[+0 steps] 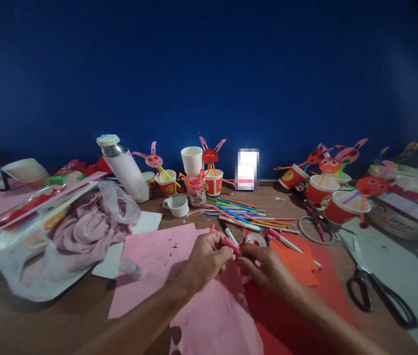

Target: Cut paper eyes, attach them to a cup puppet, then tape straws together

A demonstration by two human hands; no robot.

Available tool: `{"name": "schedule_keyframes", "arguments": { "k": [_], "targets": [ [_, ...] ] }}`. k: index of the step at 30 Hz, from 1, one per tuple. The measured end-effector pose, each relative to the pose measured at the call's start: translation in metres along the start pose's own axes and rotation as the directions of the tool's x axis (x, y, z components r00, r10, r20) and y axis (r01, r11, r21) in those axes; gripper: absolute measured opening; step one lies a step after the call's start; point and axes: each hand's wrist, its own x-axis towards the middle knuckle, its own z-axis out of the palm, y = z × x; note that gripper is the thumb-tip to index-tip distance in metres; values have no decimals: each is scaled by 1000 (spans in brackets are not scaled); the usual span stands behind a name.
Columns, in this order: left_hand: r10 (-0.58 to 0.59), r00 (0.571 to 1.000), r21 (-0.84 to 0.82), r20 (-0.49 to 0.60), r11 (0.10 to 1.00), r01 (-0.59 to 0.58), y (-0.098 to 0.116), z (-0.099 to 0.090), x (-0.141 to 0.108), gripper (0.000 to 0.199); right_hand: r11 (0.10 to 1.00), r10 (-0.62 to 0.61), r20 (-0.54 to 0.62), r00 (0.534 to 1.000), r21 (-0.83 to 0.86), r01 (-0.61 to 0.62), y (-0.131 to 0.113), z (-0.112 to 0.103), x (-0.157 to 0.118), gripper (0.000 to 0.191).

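My left hand [206, 259] and my right hand [266, 266] meet over a pink paper sheet [157, 266] on the wooden table. Both pinch a pink marker [231, 244] between their fingertips. A small piece of pink paper seems held under the fingers; I cannot tell its shape. A roll of tape [255, 240] lies just beyond the hands. Red and orange paper sheets [297, 264] lie under my right wrist.
Black scissors [375, 288] lie at the right. Colored straws [238, 212] are scattered behind the hands. Red paper cups with bunny faces [336, 199] stand at the back, by a white cup stack [191, 160], a bottle [125, 170] and a plastic bag with cloth [64, 231].
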Motion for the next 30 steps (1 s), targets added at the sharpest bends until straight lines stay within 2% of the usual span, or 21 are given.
{"name": "schedule_keyframes", "arguments": {
  "k": [2, 5, 7, 11, 14, 18, 21, 27, 29, 30],
  "targets": [
    [15, 1000, 11, -12, 1000, -14, 3, 0, 0, 7, 1000, 10, 1, 1000, 10, -10, -3, -12, 0, 15],
    [98, 995, 52, -10, 994, -97, 5, 2, -2, 6, 997, -40, -177, 983, -70, 28, -8, -25, -1, 11],
    [167, 986, 128, 5, 978, -166, 4, 6, -5, 8, 988, -122, -260, 958, -125, 92, -9, -25, -1, 11],
    [219, 972, 277, 82, 932, -233, 0, 14, -11, 8, 962, -272, -249, 930, -104, 254, -9, -13, -2, 13],
    [176, 980, 257, 95, 947, -195, -2, 18, -14, 8, 952, -307, -245, 920, -69, 299, -9, -7, -4, 7],
    [60, 992, 38, 111, 997, -65, 3, 19, -13, 3, 937, -346, -283, 894, -54, 345, -12, -7, -9, 10],
    [14, 991, -44, 130, 999, -9, 11, 19, -13, 7, 923, -375, -343, 861, -49, 382, -13, -8, -10, 9],
    [-30, 992, -20, 124, 999, 33, 16, 24, -5, 6, 847, -530, -343, 775, -164, 506, -29, -15, -17, 14],
    [-36, 994, 29, 102, 999, 33, 11, 24, 1, 6, 817, -570, -342, 747, -145, 558, -39, -21, -21, 13],
    [-40, 994, 33, 100, 999, 37, 9, 24, 3, 5, 815, -565, -379, 733, -117, 568, -42, -24, -22, 13]
  ]
}}
